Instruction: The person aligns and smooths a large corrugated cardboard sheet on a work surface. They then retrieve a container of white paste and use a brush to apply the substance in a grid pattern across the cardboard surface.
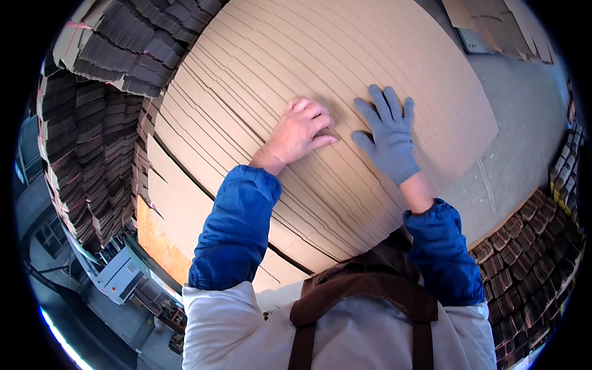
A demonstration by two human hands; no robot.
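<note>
Brown apron point(370, 290) just off the near edge of the fanned cardboard sheets point(339, 172). 2 hands mid-spread: left hand point(299, 131) bare, fingers curled, can't tell if pinching a sheet edge; right hand point(390, 139) grey-gloved, closer to the right edge, fingers spread on top. Dark cardboard bundles point(89, 142) piled past the left edge, pink ties around them.

Orange-brown wooden surface point(159, 230) under overlapping cardboard sheets point(246, 74)

Bright light, soft shadows, lower-left glare, fisheye-curved edges
</note>
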